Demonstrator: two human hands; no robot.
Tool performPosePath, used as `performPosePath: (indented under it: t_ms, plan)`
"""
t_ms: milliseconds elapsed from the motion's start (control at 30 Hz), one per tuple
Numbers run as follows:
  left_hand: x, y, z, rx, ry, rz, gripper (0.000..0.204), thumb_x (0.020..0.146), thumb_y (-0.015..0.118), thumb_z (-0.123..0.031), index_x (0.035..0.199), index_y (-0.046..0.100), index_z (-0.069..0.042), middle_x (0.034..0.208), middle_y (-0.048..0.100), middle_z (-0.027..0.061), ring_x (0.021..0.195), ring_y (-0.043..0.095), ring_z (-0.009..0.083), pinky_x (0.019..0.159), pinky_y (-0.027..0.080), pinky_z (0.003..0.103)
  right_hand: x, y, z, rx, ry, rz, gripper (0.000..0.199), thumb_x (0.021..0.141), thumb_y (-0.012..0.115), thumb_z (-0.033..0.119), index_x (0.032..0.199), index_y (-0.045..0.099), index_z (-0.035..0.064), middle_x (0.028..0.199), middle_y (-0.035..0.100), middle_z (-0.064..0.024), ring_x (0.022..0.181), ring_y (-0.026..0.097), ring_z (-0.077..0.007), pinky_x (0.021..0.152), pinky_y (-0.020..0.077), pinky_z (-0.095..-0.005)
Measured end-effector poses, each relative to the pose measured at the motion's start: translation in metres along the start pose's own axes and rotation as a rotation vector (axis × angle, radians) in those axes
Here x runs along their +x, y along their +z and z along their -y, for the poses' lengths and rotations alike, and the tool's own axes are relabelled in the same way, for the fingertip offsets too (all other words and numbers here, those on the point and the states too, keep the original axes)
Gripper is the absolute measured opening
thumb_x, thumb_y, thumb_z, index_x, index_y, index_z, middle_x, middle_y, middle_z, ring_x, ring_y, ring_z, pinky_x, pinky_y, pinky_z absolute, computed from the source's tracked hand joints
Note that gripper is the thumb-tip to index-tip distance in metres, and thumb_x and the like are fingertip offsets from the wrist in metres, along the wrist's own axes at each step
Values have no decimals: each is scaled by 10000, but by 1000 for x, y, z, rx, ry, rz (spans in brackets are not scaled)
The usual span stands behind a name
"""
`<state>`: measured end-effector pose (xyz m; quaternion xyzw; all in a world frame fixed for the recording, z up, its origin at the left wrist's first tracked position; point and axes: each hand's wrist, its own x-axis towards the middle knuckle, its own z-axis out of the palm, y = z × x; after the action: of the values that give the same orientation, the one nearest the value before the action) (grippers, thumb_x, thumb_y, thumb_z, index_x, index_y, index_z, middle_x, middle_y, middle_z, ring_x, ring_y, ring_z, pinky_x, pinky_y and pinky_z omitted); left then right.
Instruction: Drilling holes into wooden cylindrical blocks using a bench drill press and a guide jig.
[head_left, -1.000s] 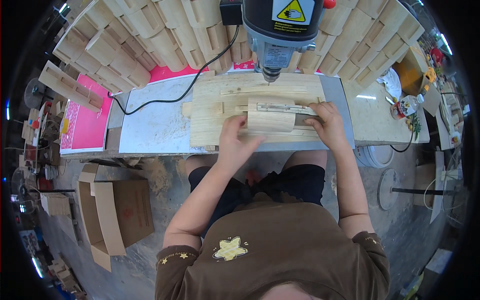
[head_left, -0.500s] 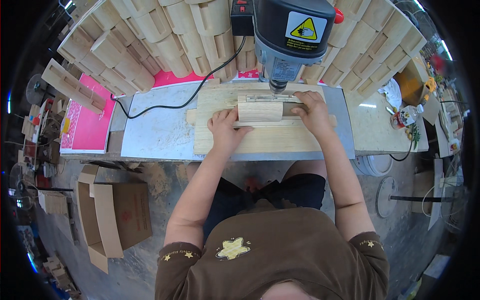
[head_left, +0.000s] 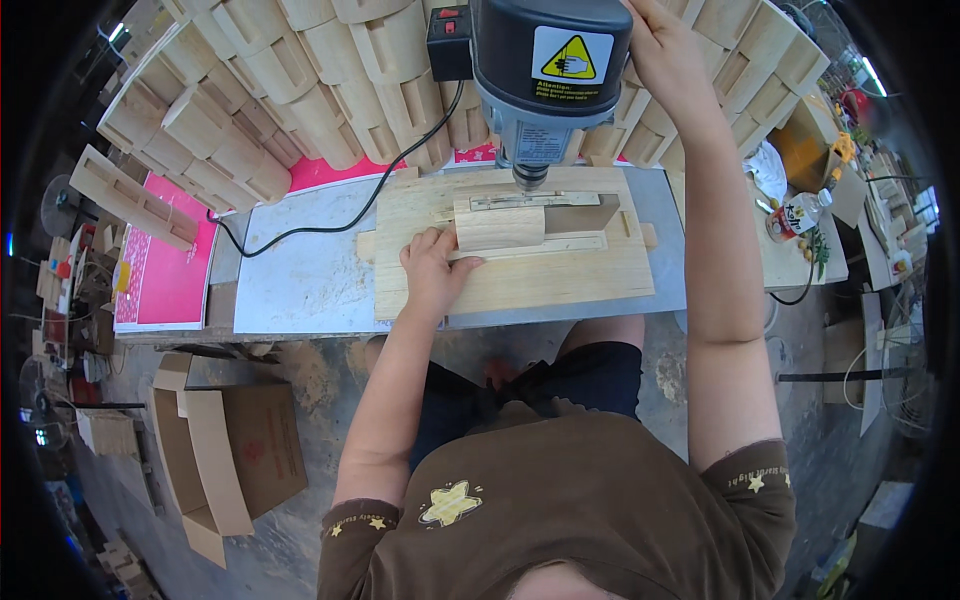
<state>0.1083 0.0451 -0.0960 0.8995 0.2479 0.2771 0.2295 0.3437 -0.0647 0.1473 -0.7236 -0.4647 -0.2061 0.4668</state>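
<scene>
Under the chuck (head_left: 530,178) of a dark drill press (head_left: 545,50) lies a short, pale wooden block (head_left: 505,226) with a rounded face. It rests on a flat wooden board (head_left: 560,280) fitted with strips and a grey metal piece (head_left: 580,218) at the block's right. My left hand (head_left: 435,262) grips the block's left end, its thumb lying along the near side. Raised at the machine's right side, my right hand (head_left: 668,55) closes around the drill press handle; its fingertips are partly hidden, and the red knob seen there earlier is covered.
Stacked slotted wooden pieces (head_left: 330,80) form a wall behind the machine. A black cable (head_left: 345,212) curves over the white sheet (head_left: 300,270) at left, beside a pink sheet (head_left: 165,285). At right stands a bottle (head_left: 800,215); an open cardboard box (head_left: 235,450) sits on the floor.
My right hand has left the block's right end and the metal piece, going up to the drill press's right side. My left hand stays at the block's left end. The whole view has shifted slightly.
</scene>
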Motion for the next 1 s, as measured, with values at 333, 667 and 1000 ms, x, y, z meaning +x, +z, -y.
performPosePath:
  t_ms: [333, 667, 1000]
  plan:
    - [-1, 1, 1, -11, 7, -10, 546, 624, 756, -266, 1129, 593, -140, 822, 514, 32, 868, 490, 232, 813, 305, 379, -115, -18, 31, 43, -21, -80, 81, 816, 576, 66, 766, 596, 5, 557, 494, -116, 492, 506, -224, 482, 379, -309]
    - [-1, 0, 0, -10, 3, -18, 521, 625, 755, -255, 1110, 601, -140, 813, 520, 34, 858, 496, 234, 811, 308, 381, -176, 39, -24, 129, -79, -123, 148, 802, 545, 8, 933, 612, 0, 631, 518, -83, 537, 485, -206, 507, 367, -303]
    - [-2, 1, -1, 16, 4, -14, 539, 626, 755, -272, 1120, 594, -129, 810, 521, 36, 853, 501, 231, 810, 304, 388, -125, -1, 5, 62, -200, -235, 74, 798, 574, 61, 741, 594, 19, 538, 434, -96, 467, 460, -224, 464, 364, -340]
